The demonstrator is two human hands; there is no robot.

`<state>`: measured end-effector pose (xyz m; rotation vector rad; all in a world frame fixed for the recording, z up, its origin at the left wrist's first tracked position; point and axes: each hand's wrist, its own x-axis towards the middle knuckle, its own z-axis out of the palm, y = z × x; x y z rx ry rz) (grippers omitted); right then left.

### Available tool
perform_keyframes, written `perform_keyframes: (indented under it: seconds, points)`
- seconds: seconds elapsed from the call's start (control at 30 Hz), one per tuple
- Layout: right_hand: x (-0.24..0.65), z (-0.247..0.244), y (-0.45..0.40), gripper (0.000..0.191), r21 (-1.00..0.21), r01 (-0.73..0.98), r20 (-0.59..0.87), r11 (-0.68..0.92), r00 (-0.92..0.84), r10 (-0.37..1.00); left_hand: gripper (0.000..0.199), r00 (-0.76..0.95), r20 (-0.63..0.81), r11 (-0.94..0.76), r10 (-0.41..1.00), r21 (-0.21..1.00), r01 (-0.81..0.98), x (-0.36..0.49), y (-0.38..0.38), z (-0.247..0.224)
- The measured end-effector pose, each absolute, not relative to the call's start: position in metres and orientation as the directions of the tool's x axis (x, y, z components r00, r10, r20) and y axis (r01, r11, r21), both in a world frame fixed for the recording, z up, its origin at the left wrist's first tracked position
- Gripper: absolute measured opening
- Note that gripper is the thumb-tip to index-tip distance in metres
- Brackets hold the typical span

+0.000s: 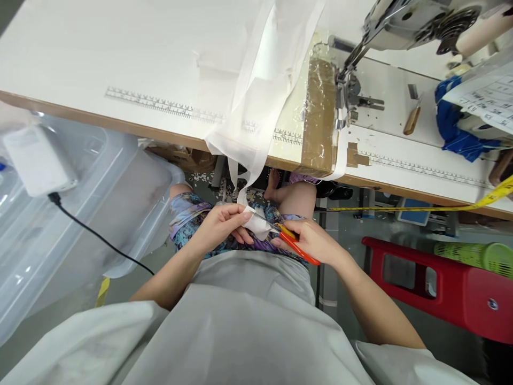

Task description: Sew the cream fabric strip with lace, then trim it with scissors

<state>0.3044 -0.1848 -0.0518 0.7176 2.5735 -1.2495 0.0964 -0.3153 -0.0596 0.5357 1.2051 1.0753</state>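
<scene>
Above my lap, my left hand (229, 223) pinches the end of a white fabric strip (256, 155) that hangs over the table's front edge. My right hand (306, 239) is closed round the orange-red handles of a pair of scissors (298, 247). The scissors' blades point left and lie at the white fabric beside my left fingertips. A small white piece of fabric (258, 225) hangs between the two hands, under the blades. More of the white fabric rests on the table, left of the brown-taped edge.
The white table (140, 48) carries a sewing machine (401, 27), a wooden-handled tool (412, 120) and blue cloth (449, 123). Clear plastic bins (120, 214) with a white power bank (40, 160) stand left. A red stool (441, 283) is at right, near a yellow tape measure (491, 195).
</scene>
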Motion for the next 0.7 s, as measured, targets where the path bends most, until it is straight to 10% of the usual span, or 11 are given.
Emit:
perform_keyframes:
  seconds: [0.47, 0.7]
  points:
    - [0.2985, -0.0505, -0.1861, 0.058, -0.480, 0.519, -0.363, 0.708, -0.852, 0.378, 0.049, 0.033, -0.496, 0.479, 0.868, 0.816, -0.324, 0.0966, -0.3133, -0.0601]
    - [0.3007, -0.0592, -0.1872, 0.060, -0.609, 0.491, -0.300, 0.622, -0.869, 0.392, 0.044, 0.040, -0.502, 0.484, 0.864, 0.807, -0.338, 0.0952, -0.3155, -0.0610]
